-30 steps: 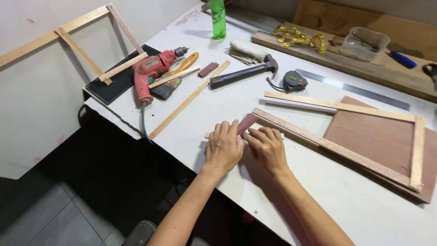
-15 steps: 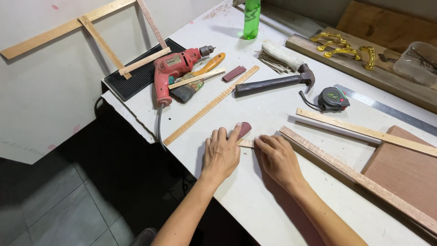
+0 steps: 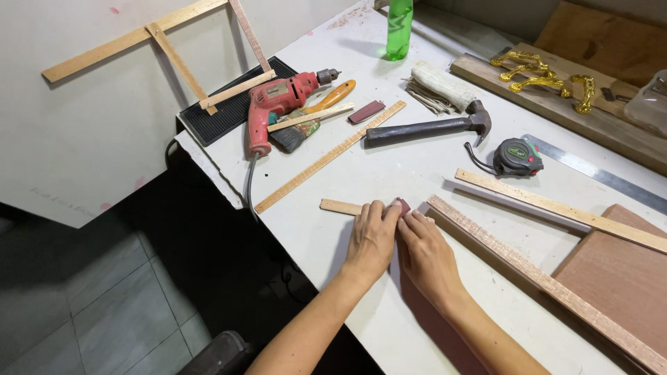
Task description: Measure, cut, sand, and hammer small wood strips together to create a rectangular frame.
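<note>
- While both hands lie flat on the worktop, the left hand presses a short strip down, fingers unclenched.
- Right hand touches a reddish pad at the strip's end, gripping nothing.
- Hammer and drill lie well apart.

Table, layout. Lower centre: left hand and right hand side by side on a short wood strip. Upper left of them: long ruler lying diagonally; beyond it drill and brush together. Centre: hammer. Right of it: tape measure. Top centre: bottle. Lower right: board, with a long batten along its near edge.
</note>
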